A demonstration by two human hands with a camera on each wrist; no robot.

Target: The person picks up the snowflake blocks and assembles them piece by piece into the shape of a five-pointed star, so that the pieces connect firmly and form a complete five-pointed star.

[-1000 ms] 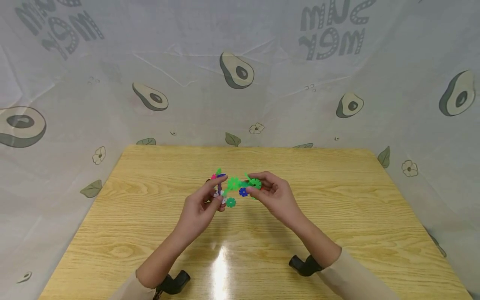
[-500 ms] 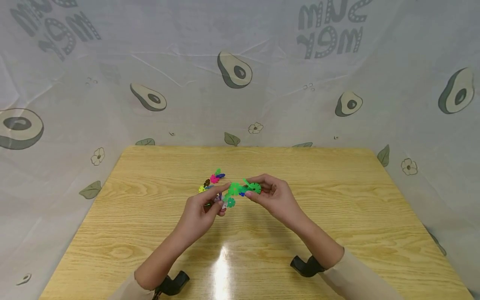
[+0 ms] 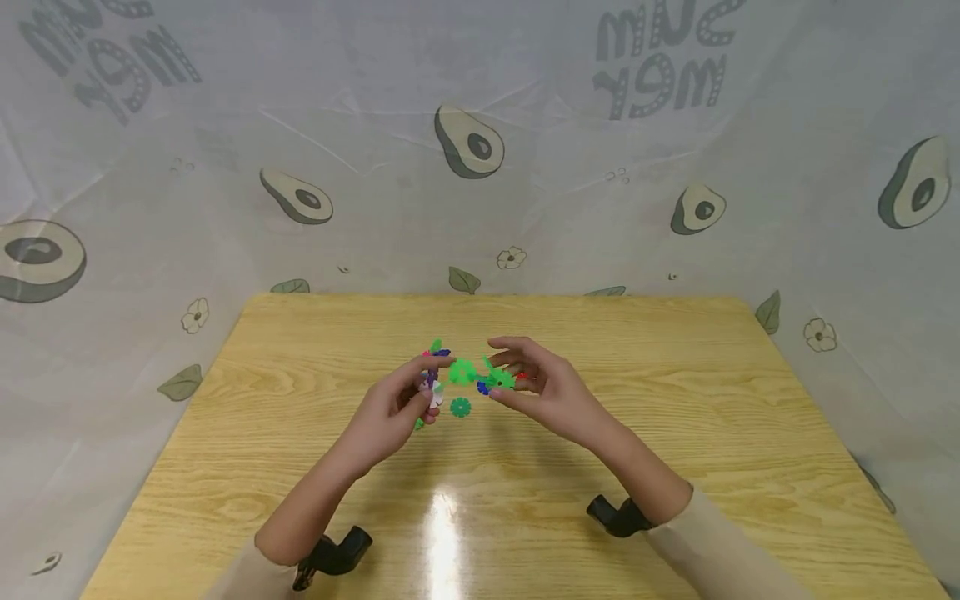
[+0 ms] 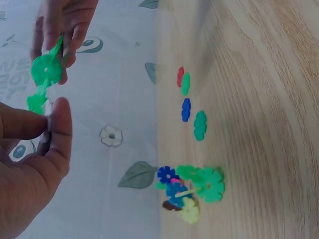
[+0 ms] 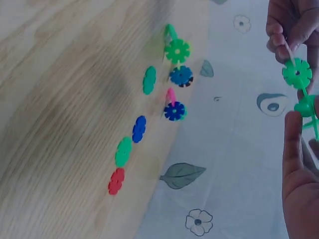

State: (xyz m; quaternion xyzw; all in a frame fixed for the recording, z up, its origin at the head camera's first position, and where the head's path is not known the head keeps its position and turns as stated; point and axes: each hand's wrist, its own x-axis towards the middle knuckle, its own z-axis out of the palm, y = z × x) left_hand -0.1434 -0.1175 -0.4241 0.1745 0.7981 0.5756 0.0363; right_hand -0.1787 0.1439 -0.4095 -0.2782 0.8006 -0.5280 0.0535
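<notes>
L hand (image 3: 386, 417): pinches white disc (image 3: 437, 397)
R hand (image 3: 557, 398): pinches green disc (image 3: 501, 380)
Chain (image 5: 296, 73): prob. light, stiff, slick; we'd grip it edgewise

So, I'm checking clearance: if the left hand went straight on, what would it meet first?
Likely the bright green flower-shaped plastic disc just ahead of the left hand, though depth is unclear.

Green notched discs (image 5: 297, 77), interlocked at angles, in midair.
</notes>
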